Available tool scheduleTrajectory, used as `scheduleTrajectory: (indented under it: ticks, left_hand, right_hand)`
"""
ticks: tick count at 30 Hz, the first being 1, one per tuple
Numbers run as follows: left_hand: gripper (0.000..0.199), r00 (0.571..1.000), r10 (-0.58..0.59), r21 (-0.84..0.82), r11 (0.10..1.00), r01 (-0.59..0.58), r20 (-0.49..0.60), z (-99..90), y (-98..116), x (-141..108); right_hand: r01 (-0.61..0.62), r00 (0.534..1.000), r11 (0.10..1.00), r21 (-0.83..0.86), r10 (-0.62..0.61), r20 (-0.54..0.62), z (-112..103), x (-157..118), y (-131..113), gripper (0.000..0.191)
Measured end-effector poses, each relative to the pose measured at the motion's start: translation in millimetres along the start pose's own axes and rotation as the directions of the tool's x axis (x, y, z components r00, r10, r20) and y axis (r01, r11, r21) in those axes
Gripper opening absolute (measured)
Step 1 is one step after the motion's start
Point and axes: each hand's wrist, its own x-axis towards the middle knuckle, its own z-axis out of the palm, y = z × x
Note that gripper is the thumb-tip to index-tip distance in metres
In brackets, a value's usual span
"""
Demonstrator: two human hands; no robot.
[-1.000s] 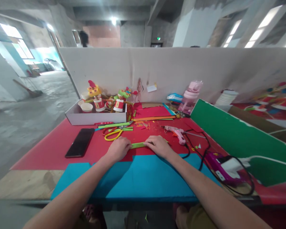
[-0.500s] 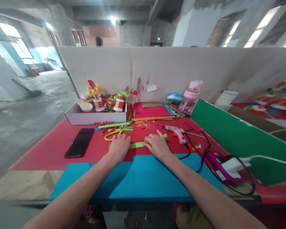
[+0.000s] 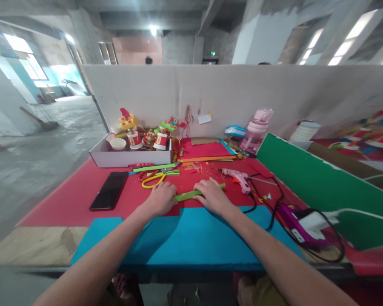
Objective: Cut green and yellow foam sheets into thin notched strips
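Note:
A green paper strip [image 3: 187,196] stretches between my two hands, above the red table covering and close to the blue sheet's far edge. My left hand [image 3: 162,199] is closed on its left end, the fingertips partly hidden. Over the right part lies my right hand [image 3: 211,196], fingers curled round it, with a short end poking out beyond the knuckles. Yellow-and-red-handled scissors [image 3: 153,180] rest just past my left hand, among green strips [image 3: 155,168]. To the right of my right hand is a pink glue gun [image 3: 239,177].
A black phone [image 3: 109,191] lies at left. Behind it stands a white box [image 3: 130,159] of paper cups and paper-headed toys. Blue sheets [image 3: 191,238] cover the front edge. At right are a purple power strip [image 3: 303,227], black cables and a green board [image 3: 322,182].
My left hand has turned and drawn slightly nearer me. The strip's left end no longer shows beyond it, and the strip between my hands looks darker and tilted. My right hand barely moves.

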Motion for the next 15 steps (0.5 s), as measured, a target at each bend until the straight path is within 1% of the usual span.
scheduleTrajectory:
  ticks: [3,5,6,7,9,10,11,12,13,14,15]
  left_hand:
    - [0.030,0.999,-0.028,-0.004,1.000,0.028,-0.026,1.6,3,1]
    - [0.038,0.998,-0.054,-0.030,0.998,0.054,-0.016,4.9,4,3]
    - [0.038,0.998,-0.060,-0.050,0.997,0.060,-0.006,7.0,5,5]
    - [0.035,0.998,-0.055,-0.071,0.996,0.055,0.000,9.2,5,6]
    - [0.021,1.000,-0.021,-0.101,0.995,0.020,-0.013,11.6,3,8]
    - [0.015,0.999,-0.016,-0.111,0.994,0.012,-0.039,10.9,2,9]
    - [0.013,0.996,-0.034,-0.122,0.992,0.024,-0.081,8.3,0,10]
    - [0.013,0.988,-0.073,-0.141,0.989,0.053,-0.137,3.7,-2,12]
    - [0.016,0.969,-0.130,-0.173,0.980,0.094,-0.210,-2.8,-3,14]
    - [0.020,0.935,-0.194,-0.221,0.966,0.131,-0.296,-10.5,-5,18]
    - [0.023,0.887,-0.247,-0.277,0.950,0.143,-0.390,-18.7,-6,22]
  right_hand:
    - [0.032,0.999,0.999,0.011,-0.032,-0.021,1,1,-3,0.010]
    - [0.074,0.996,0.997,-0.012,-0.075,-0.049,2,1,-6,0.011]
    - [0.097,0.993,0.995,-0.031,-0.099,-0.064,2,1,-8,0.012]
    - [0.120,0.990,0.992,-0.050,-0.124,-0.075,1,1,-10,0.014]
    - [0.146,0.982,0.987,-0.066,-0.153,-0.108,-2,-1,-13,0.016]
    - [0.134,0.978,0.989,-0.056,-0.141,-0.154,-6,-1,-14,0.014]
    - [0.100,0.968,0.995,-0.030,-0.104,-0.227,-10,-2,-14,0.014]
    - [0.045,0.946,0.999,0.024,-0.035,-0.322,-15,-1,-14,0.019]
    - [-0.020,0.901,0.993,0.115,0.067,-0.428,-20,2,-14,0.028]
    - [-0.076,0.835,0.967,0.244,0.195,-0.514,-24,7,-14,0.039]
    - [-0.103,0.764,0.909,0.405,0.333,-0.553,-27,13,-14,0.048]
